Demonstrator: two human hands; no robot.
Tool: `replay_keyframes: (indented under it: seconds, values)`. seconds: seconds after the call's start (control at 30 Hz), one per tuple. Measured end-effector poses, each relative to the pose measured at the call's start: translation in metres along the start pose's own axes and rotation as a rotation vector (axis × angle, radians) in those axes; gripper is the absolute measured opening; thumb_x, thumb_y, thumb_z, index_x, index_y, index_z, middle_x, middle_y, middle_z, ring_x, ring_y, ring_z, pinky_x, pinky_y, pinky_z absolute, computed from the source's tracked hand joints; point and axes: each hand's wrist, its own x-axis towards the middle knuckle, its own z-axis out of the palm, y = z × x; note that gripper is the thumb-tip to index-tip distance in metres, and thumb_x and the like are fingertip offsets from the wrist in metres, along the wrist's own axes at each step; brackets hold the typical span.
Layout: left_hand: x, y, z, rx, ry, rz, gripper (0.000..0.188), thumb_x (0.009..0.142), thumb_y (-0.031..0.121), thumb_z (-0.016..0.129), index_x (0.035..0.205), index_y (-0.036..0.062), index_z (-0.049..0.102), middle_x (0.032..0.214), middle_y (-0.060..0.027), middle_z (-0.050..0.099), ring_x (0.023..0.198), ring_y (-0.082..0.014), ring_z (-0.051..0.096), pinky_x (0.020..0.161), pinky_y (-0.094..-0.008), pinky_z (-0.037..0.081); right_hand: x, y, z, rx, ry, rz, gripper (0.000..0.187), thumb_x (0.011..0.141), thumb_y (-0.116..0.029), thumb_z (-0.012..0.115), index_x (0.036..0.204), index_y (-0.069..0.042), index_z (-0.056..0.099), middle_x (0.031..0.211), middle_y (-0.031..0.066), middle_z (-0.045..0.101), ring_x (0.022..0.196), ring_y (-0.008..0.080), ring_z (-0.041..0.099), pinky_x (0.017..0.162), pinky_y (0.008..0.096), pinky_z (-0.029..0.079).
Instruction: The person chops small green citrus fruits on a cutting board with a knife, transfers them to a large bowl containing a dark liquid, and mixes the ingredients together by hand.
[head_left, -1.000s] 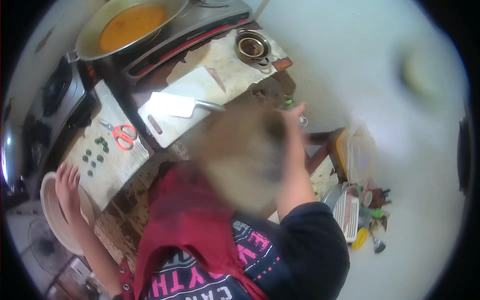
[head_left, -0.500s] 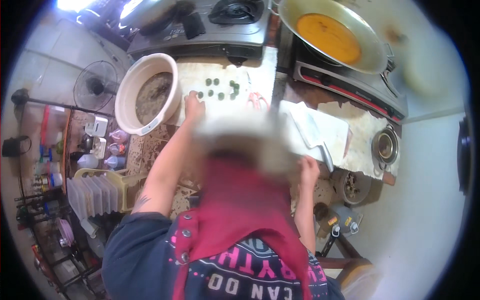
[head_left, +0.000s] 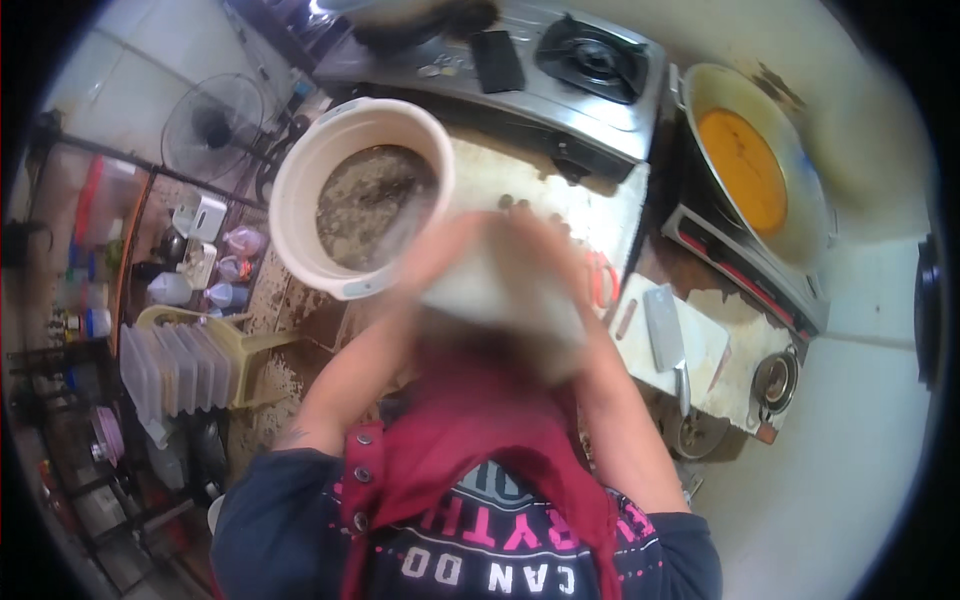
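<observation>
Both hands are together over the white counter sheet, just right of a large pale tub holding murky greyish contents. My left hand is by the tub's right rim, and my right hand is level with it. Motion smears the fingers of both, so whether they hold anything cannot be made out. A few small, dark green round pieces lie just beyond the fingertips. Low in front of the hands, a blurred whitish shape covers part of them. Red-handled scissors rest to the right.
A cleaver lies on a white cutting board at right. Behind are a gas stove and a wide pan of orange liquid on another burner. A strainer sits at the far right; plastic containers stand left.
My right hand has left the cutting board's near edge and come beside the left hand. The view has turned, so the tub, stove and board appear shifted to the right.
</observation>
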Motion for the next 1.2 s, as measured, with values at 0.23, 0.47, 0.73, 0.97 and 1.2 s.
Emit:
replay_keyframes:
  seconds: [0.23, 0.47, 0.73, 0.97, 1.2]
  values:
    - [0.013, 0.083, -0.150, -0.373, -0.072, 0.145, 0.025, 0.088, -0.001, 0.056, 0.114, 0.0000, 0.057, 0.098, -0.0086, 0.062, 0.077, -0.0108, 0.060, 0.070, -0.0200, 0.052, 0.031, -0.015, -0.006, 0.330, 0.174, 0.126, 0.025, 0.082, -0.002, 0.052, 0.104, -0.004, 0.064, 0.093, 0.0181, 0.064, 0.085, 0.0264, 0.064, 0.072, 0.0365, 0.051]
    - [0.034, 0.077, -0.220, -0.490, -0.287, 0.076, 0.031, 0.091, 0.001, 0.053, 0.121, -0.0001, 0.049, 0.108, -0.0130, 0.059, 0.085, -0.0124, 0.061, 0.079, -0.0226, 0.053, 0.097, -0.097, -0.087, 1.233, 0.030, 0.135, 0.033, 0.086, -0.002, 0.059, 0.118, 0.000, 0.057, 0.096, 0.0076, 0.063, 0.080, 0.0119, 0.059, 0.068, 0.0255, 0.048]
    - [0.032, 0.078, -0.234, -0.669, -0.408, 0.177, 0.030, 0.091, 0.003, 0.054, 0.120, 0.0008, 0.047, 0.112, -0.0143, 0.057, 0.090, -0.0131, 0.061, 0.082, -0.0233, 0.053, 0.132, -0.144, -0.070, 1.356, -0.015, 0.247, 0.027, 0.087, -0.005, 0.060, 0.113, 0.003, 0.059, 0.099, 0.0066, 0.064, 0.082, 0.0125, 0.060, 0.069, 0.0261, 0.048]
    - [0.030, 0.066, -0.240, -0.708, -0.461, 0.153, 0.030, 0.090, 0.002, 0.054, 0.120, 0.0010, 0.046, 0.114, -0.0163, 0.056, 0.091, -0.0144, 0.060, 0.082, -0.0240, 0.053, 0.134, -0.151, -0.027, 0.773, 0.251, -0.120, 0.017, 0.081, -0.008, 0.063, 0.096, 0.000, 0.066, 0.091, 0.0226, 0.064, 0.081, 0.0334, 0.063, 0.073, 0.0399, 0.048]
    - [0.034, 0.078, -0.219, -0.539, -0.475, 0.148, 0.030, 0.089, 0.002, 0.055, 0.119, 0.0031, 0.049, 0.113, -0.0146, 0.056, 0.090, -0.0153, 0.059, 0.080, -0.0256, 0.051, 0.148, -0.138, -0.030, 0.305, -0.243, -0.063, 0.011, 0.078, -0.008, 0.060, 0.077, 0.000, 0.068, 0.080, 0.0212, 0.065, 0.078, 0.0372, 0.064, 0.069, 0.0431, 0.051]
